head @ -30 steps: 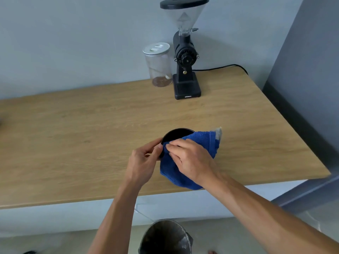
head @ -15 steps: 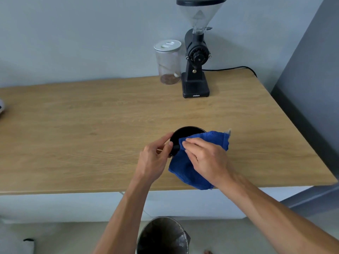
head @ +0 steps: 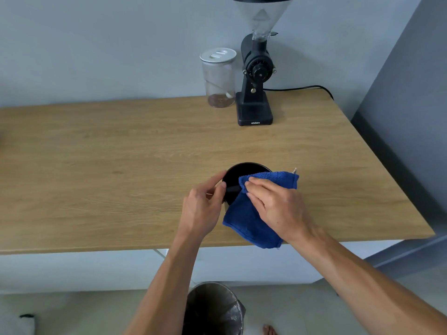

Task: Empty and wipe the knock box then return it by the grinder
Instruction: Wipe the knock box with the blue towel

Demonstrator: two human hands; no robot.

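The round black knock box [head: 238, 174] stands on the wooden table [head: 121, 165] near its front edge. My left hand [head: 202, 209] pinches its left rim and the end of its crossbar. A blue cloth [head: 251, 221] drapes over the box's right rim and down its near side. My right hand [head: 275, 206] presses the cloth against the rim, fingers over the fold. The black coffee grinder [head: 256, 76] stands at the back of the table, well beyond the box.
A clear jar [head: 219, 78] with a white lid stands left of the grinder. The grinder's black cable [head: 300, 88] runs off to the right. A lined bin [head: 214, 309] sits on the floor below the table's front edge. A grey wall rises at the right.
My view has shifted, so everything sits further right in frame. My right hand has slid the cloth along the rim a little; the left hand keeps its hold on the box.
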